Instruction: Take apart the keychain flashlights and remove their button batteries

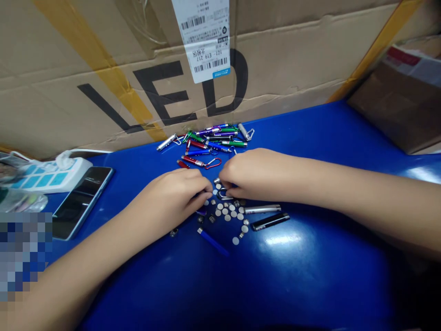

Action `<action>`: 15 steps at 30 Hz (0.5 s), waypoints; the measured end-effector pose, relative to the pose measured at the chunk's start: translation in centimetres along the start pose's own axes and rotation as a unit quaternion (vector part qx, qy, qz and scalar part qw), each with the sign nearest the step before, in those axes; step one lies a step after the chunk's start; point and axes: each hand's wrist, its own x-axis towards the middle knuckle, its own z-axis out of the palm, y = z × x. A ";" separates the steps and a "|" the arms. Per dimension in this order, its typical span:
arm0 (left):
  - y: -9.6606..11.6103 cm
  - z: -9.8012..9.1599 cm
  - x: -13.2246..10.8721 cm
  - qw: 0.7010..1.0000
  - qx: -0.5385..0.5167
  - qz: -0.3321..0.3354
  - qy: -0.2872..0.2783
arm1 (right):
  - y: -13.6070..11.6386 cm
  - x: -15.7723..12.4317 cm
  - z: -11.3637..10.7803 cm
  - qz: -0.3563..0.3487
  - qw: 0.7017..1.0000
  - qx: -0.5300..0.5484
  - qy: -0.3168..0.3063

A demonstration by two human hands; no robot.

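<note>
My left hand is curled with thumb and forefinger close together, at the left edge of several button cells. Whatever is between its fingertips is too small or hidden to make out. Across from it, my right hand is closed, palm down, its fingertips beside a carabiner clip and a small silver cylinder end; what it grips is hidden. Below the hands lie a blue tube, a silver tube and a black tube, with small metal caps among the cells.
Behind the hands is a pile of coloured keychain penlights with clips. A large cardboard box stands along the back of the blue table. To the left are a phone and a power strip; another box is at right.
</note>
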 end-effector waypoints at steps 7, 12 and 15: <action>0.0 0.6 0.8 1.000 -0.007 0.012 -0.023 | -0.5 -0.2 -0.6 0.060 0.996 0.026 -0.061; 0.1 0.9 0.7 1.000 -0.017 0.023 -0.008 | -0.5 -0.4 -0.3 0.023 0.996 0.066 -0.059; 0.6 0.6 0.5 0.999 -0.023 0.025 0.002 | -0.2 -0.5 -0.5 -0.016 0.993 0.106 -0.053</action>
